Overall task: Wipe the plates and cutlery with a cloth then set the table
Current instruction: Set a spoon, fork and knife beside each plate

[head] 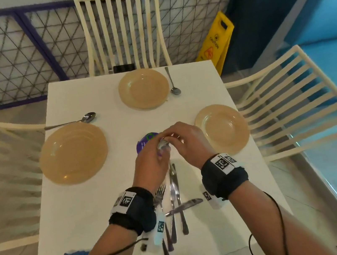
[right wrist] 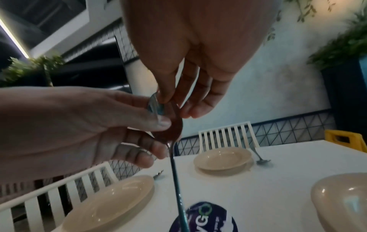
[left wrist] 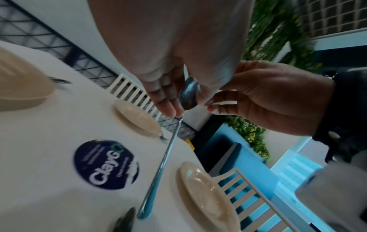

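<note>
Spoon held bowl-up over the desk

Plates lie bare on the white desk (head: 91, 205): left plate (head: 73, 153), far plate (head: 143, 89), right plate (head: 223, 128). Between them, left hand (head: 150, 163) and right hand (head: 188, 139) both pinch the spoon (left wrist: 188, 94) by its bowl, handle hanging down. Forks and knives (head: 175, 205) lie heaped below.
</note>
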`<state>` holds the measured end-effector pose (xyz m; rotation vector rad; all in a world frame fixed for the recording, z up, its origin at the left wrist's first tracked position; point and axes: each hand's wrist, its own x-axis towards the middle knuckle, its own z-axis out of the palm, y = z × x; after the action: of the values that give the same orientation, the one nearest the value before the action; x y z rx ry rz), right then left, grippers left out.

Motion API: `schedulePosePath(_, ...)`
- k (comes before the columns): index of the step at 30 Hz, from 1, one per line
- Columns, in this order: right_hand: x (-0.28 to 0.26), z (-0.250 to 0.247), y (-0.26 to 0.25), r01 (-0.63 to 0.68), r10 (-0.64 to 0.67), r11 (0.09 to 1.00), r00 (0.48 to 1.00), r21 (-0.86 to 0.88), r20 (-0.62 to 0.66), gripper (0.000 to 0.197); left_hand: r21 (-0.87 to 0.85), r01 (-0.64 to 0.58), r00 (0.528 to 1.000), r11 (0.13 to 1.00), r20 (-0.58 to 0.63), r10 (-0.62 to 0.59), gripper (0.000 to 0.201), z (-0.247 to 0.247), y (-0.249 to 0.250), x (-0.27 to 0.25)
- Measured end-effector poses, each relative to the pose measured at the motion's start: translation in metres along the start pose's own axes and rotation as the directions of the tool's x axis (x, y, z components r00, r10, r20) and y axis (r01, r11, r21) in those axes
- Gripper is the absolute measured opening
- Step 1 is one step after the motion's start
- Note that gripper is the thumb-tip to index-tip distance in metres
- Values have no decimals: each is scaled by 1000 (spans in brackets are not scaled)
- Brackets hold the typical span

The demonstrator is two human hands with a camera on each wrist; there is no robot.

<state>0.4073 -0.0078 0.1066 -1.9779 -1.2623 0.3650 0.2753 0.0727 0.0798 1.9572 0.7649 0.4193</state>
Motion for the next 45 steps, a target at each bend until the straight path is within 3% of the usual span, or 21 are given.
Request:
schedulePosePath(2, -8, -16, 4, -6, 9, 999, 998, 52, -60, 15, 54, -34, 999, 998, -17, 35, 22, 7, 18, 9)
schedulePosePath(6, -38, -43, 36, -231, 260, 950, 958, 210, -122, 25, 90, -44, 999, 995, -15, 46, 23, 30, 38, 12)
schedulePosePath(9, -72, -52, 77, -439, 428, 881, 898, 177, 100, 31, 42, 33, 999, 999, 19, -34, 30, 52, 54, 8)
schedulePosePath(12, -104, -57, 118, -611, 523, 776, 762, 155, 381, 28, 14, 88, 996, 996, 1, -88, 37, 75, 65, 6)
schedulePosePath(16, -132, -71, 155, -757, 575, 536, 652, 374, 494, 11, -73, 175, 983, 982, -42, -179, 41, 105, 74, 1)
schedulePosePath(23, -150, -108, 196, -740, 584, 346, 651, 577, 485, 14, -182, 361, 928, 915, -31, -372, 34, 147, 65, -2)
schedulePosePath(26, -151, -115, 208, -733, 645, 321, 632, 599, 429, 12, -55, 406, 913, 912, -27, -408, 28, 157, 53, -4)
schedulePosePath(31, -146, -119, 226, -717, 756, 231, 558, 658, 343, 6, 106, 439, 895, 892, 34, -445, 27, 168, 31, -8)
schedulePosePath(38, -140, -117, 238, -744, 734, 218, 552, 631, 397, 9, 191, 455, 889, 870, -30, -458, 38, 178, 28, -9)
schedulePosePath(45, -126, -119, 250, -750, 748, 235, 545, 618, 378, 13, 27, 532, 845, 846, -72, -529, 26, 175, 25, 2)
